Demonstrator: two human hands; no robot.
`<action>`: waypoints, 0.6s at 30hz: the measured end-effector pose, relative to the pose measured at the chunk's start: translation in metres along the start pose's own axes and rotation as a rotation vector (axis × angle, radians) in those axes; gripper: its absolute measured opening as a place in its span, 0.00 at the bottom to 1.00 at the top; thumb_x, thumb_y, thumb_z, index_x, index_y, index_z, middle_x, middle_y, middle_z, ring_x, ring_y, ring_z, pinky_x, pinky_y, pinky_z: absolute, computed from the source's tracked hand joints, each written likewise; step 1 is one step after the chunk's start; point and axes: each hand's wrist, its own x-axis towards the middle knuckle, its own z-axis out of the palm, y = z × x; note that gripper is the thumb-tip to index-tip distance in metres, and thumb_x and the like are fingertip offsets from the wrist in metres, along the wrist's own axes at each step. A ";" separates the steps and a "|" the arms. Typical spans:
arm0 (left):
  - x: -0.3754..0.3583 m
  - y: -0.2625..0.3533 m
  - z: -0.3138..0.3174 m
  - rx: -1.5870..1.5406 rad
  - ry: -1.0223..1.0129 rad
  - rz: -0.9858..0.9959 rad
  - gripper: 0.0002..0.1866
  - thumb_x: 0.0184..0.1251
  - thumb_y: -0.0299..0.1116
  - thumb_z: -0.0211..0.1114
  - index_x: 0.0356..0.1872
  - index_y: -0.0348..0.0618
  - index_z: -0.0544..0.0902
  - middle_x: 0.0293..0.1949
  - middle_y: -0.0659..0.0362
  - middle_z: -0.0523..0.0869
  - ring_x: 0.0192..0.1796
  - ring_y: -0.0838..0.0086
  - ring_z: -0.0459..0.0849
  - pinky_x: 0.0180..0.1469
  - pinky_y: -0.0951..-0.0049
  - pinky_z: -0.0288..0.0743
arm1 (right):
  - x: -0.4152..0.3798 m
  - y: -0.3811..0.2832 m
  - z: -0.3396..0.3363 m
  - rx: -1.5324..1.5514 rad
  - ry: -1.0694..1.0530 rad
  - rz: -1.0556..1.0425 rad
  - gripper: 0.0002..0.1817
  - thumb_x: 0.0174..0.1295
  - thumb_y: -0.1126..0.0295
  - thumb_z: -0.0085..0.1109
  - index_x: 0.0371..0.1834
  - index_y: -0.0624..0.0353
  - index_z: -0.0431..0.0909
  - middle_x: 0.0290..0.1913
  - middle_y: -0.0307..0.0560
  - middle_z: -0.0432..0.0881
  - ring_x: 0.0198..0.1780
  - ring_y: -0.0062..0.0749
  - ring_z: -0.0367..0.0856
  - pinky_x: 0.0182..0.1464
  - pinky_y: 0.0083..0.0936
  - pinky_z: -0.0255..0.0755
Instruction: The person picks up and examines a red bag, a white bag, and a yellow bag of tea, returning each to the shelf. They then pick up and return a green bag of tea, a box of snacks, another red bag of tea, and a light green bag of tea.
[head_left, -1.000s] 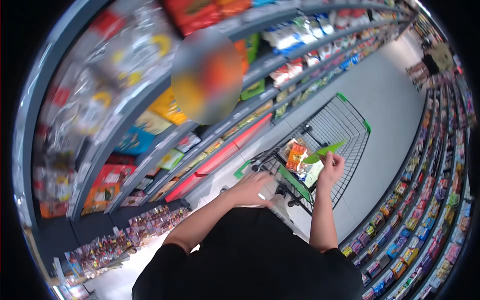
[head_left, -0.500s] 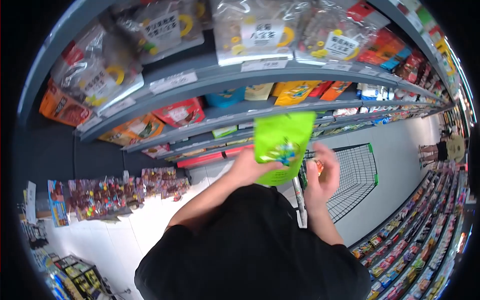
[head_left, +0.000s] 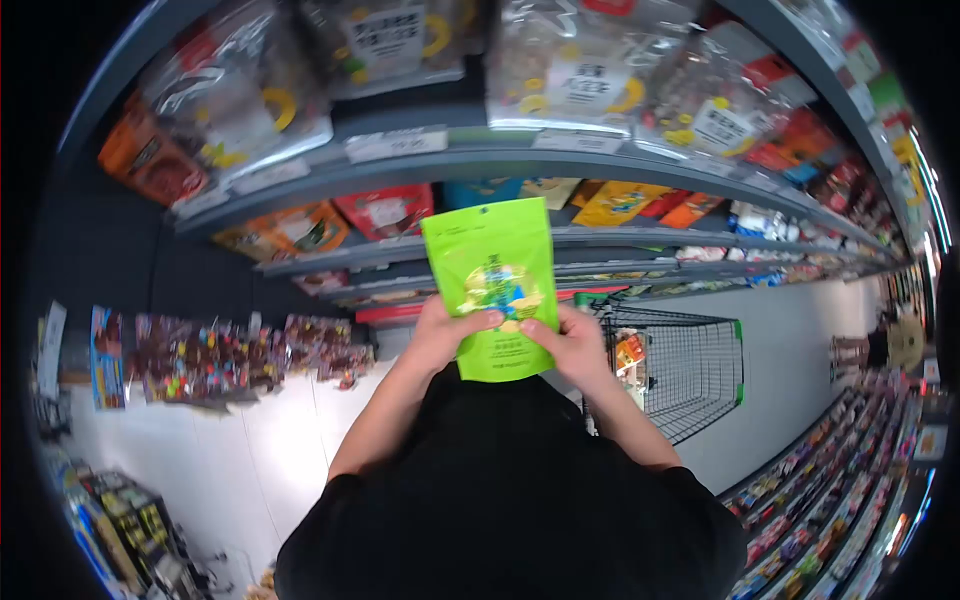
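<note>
A bright green snack pouch is held upright in front of my chest, its printed side facing me. My left hand grips its lower left edge, thumb across the front. On the lower right edge, my right hand is closed the same way, with its thumb on the front. The fingers behind the pouch are hidden. To the right of my right forearm stands a wire shopping cart, with an orange package inside it.
Shelves ahead hold clear bags, a red pouch and a yellow pouch. Small packets hang at the left. Another shelf row runs along the right. Farther right, a person stands in the aisle.
The green pouch has moved left and turned more squarely toward me. My right hand, apart from it before, has taken hold of its right edge. My left hand still holds it.
</note>
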 end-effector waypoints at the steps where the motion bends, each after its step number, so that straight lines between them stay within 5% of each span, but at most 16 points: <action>1: -0.001 0.002 0.001 0.012 0.010 0.006 0.21 0.68 0.24 0.80 0.60 0.34 0.88 0.53 0.55 0.94 0.52 0.72 0.92 0.58 0.67 0.84 | -0.002 0.001 0.003 -0.050 0.019 0.007 0.15 0.76 0.69 0.72 0.59 0.67 0.88 0.48 0.40 0.93 0.47 0.16 0.86 0.51 0.21 0.81; 5: 0.001 -0.006 -0.007 0.097 0.013 -0.008 0.21 0.72 0.30 0.77 0.63 0.33 0.87 0.55 0.54 0.94 0.53 0.70 0.92 0.58 0.67 0.85 | -0.013 0.018 0.006 0.183 0.076 0.068 0.16 0.78 0.68 0.70 0.62 0.67 0.87 0.53 0.42 0.93 0.52 0.19 0.88 0.57 0.24 0.81; 7: 0.008 -0.004 -0.014 -0.168 -0.137 -0.124 0.32 0.80 0.50 0.71 0.71 0.33 0.82 0.63 0.50 0.91 0.61 0.63 0.91 0.67 0.61 0.83 | -0.022 0.019 0.009 0.332 0.094 0.097 0.18 0.79 0.67 0.69 0.64 0.66 0.86 0.55 0.44 0.93 0.54 0.21 0.89 0.60 0.26 0.82; 8: 0.008 -0.010 -0.007 -0.234 -0.170 -0.127 0.47 0.80 0.70 0.60 0.79 0.34 0.74 0.72 0.46 0.84 0.73 0.57 0.84 0.76 0.56 0.75 | -0.029 0.020 0.007 0.559 0.073 0.119 0.19 0.80 0.65 0.67 0.67 0.66 0.84 0.58 0.46 0.92 0.58 0.26 0.90 0.63 0.29 0.82; 9: 0.017 -0.004 -0.008 -0.314 -0.432 -0.165 0.54 0.77 0.78 0.56 0.83 0.36 0.69 0.79 0.46 0.77 0.80 0.56 0.75 0.83 0.54 0.64 | -0.035 0.020 0.005 0.784 0.050 0.136 0.21 0.82 0.64 0.65 0.70 0.66 0.82 0.61 0.48 0.91 0.61 0.30 0.90 0.67 0.32 0.82; 12: 0.029 -0.020 0.019 -0.127 -0.550 -0.177 0.54 0.74 0.71 0.65 0.85 0.37 0.66 0.82 0.47 0.73 0.84 0.56 0.70 0.86 0.50 0.57 | -0.052 0.032 -0.001 0.951 -0.089 0.169 0.22 0.79 0.57 0.65 0.63 0.66 0.81 0.53 0.55 0.90 0.52 0.42 0.92 0.57 0.39 0.87; 13: 0.031 -0.027 0.025 -0.155 -0.642 -0.181 0.46 0.80 0.58 0.66 0.86 0.36 0.64 0.81 0.46 0.75 0.83 0.54 0.72 0.85 0.47 0.61 | -0.057 0.033 -0.002 0.932 -0.182 0.154 0.22 0.78 0.57 0.65 0.60 0.66 0.81 0.51 0.58 0.89 0.49 0.45 0.92 0.52 0.41 0.87; 17: 0.035 -0.055 0.034 -0.305 -0.743 -0.488 0.23 0.83 0.35 0.60 0.71 0.33 0.80 0.68 0.41 0.85 0.75 0.50 0.82 0.83 0.44 0.68 | -0.076 0.039 0.034 1.118 -0.001 0.150 0.21 0.79 0.55 0.64 0.55 0.65 0.81 0.45 0.60 0.87 0.45 0.50 0.90 0.47 0.47 0.86; 18: 0.036 -0.049 0.044 -0.297 -0.753 -0.410 0.17 0.79 0.31 0.65 0.62 0.33 0.84 0.62 0.42 0.89 0.72 0.50 0.85 0.84 0.45 0.67 | -0.083 0.048 0.032 1.125 0.047 0.101 0.21 0.79 0.55 0.64 0.55 0.65 0.81 0.45 0.60 0.87 0.45 0.50 0.90 0.47 0.47 0.86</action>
